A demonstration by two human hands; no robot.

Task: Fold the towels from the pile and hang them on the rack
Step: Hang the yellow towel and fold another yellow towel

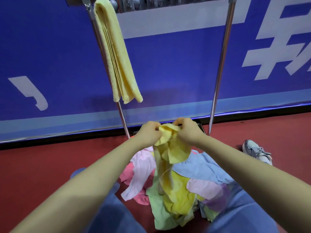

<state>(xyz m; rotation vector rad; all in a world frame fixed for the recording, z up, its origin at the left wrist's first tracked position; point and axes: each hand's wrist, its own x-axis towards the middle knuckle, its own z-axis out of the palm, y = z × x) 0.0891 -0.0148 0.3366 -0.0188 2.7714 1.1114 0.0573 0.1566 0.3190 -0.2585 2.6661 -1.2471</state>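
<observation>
A crumpled yellow towel [170, 148] hangs above the pile, held up at its top edge by both hands. My left hand [149, 132] pinches it on the left and my right hand [187, 130] pinches it on the right, close together. Its lower end trails down onto the pile of towels [181, 190], a heap of pink, blue, green, yellow and lilac cloth on the floor between my legs. A folded yellow towel [116, 52] hangs over the metal rack [222, 52] at its upper left.
The rack's two chrome legs stand in front of a blue wall panel with white lettering [277, 39]. The floor [42, 165] is red. A grey sneaker [255, 150] lies at the right. My jeans-clad legs flank the pile.
</observation>
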